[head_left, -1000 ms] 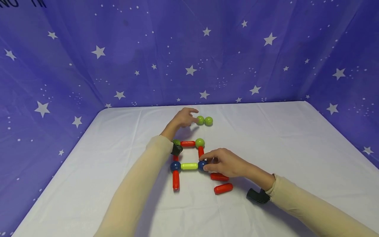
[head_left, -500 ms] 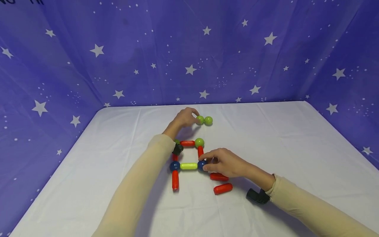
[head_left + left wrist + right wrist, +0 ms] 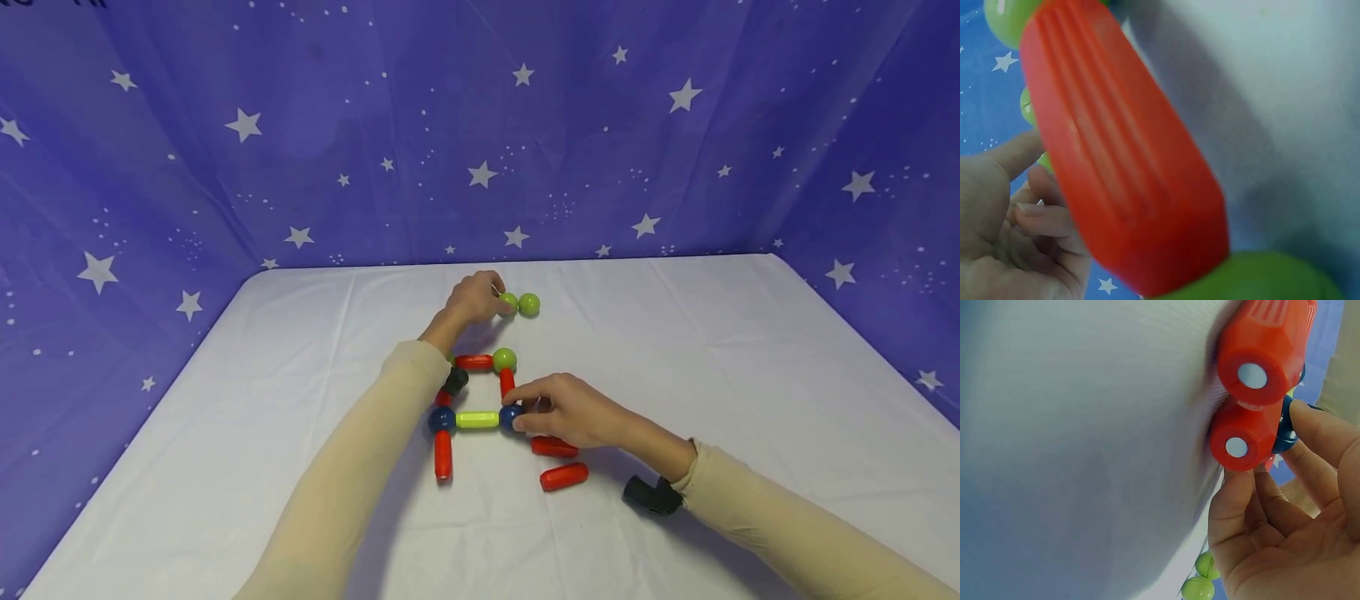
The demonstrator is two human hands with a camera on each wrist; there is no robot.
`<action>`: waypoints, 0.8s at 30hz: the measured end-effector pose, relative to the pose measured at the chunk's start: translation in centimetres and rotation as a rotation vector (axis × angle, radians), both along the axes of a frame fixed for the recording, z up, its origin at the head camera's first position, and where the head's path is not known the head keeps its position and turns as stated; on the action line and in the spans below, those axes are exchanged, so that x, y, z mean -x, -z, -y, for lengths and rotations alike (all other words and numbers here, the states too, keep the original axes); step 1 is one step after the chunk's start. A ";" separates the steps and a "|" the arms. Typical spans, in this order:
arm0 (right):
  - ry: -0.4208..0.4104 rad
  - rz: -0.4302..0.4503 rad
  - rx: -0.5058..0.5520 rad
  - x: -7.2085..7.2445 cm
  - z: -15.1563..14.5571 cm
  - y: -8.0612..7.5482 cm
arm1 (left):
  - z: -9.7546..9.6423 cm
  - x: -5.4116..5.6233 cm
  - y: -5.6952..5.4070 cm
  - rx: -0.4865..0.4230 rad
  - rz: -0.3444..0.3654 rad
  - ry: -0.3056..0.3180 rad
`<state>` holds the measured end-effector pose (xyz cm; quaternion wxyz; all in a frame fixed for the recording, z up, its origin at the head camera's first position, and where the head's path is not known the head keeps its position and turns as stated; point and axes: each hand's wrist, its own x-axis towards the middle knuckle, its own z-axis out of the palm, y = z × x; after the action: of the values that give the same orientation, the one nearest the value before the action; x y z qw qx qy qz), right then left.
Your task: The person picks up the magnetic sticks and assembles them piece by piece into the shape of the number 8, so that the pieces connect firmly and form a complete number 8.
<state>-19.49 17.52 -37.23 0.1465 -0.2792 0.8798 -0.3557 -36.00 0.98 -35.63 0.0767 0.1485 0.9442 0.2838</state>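
My left hand point(image 3: 477, 297) is at the far part of the table, thumb and index finger round the left one of two green balls point(image 3: 509, 302). A second green ball point(image 3: 529, 305) sits against it on the right. My right hand point(image 3: 577, 412) pinches a blue ball point(image 3: 511, 417) at the near right corner of a magnetic rod-and-ball frame. A yellow-green rod point(image 3: 477, 420) links it to another blue ball point(image 3: 442, 420). Red rods point(image 3: 474, 362) and green balls point(image 3: 505, 360) form the far side. In the left wrist view a red rod point(image 3: 1116, 150) hides part of the left hand.
Two loose red rods lie right of the frame, the farther one point(image 3: 555, 447) under my right hand, the nearer one point(image 3: 564, 477) beside it. Another red rod point(image 3: 443, 455) points toward me from the left blue ball. A white cloth point(image 3: 720, 350) covers the table before a starry purple curtain point(image 3: 420, 125).
The left hand has shifted slightly right, and its raised index finger has curled down round the left green ball. My right hand stays on the blue ball.
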 end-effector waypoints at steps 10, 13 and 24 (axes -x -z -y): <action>0.001 -0.002 -0.005 -0.1 0.1 -0.2 | 0.4 0.2 0.2 0.001 0.004 0.038; 0.005 0.000 -0.006 -0.1 0.1 -0.2 | 0.5 0.1 0.1 0.010 0.004 0.030; 0.009 0.012 -0.009 0.0 0.0 -0.2 | 2.2 -0.9 -1.0 -0.167 0.045 0.048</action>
<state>-19.46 17.56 -37.01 0.1515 -0.2722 0.8818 -0.3542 -35.11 -1.24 -34.62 0.0920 0.1708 0.9115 0.3627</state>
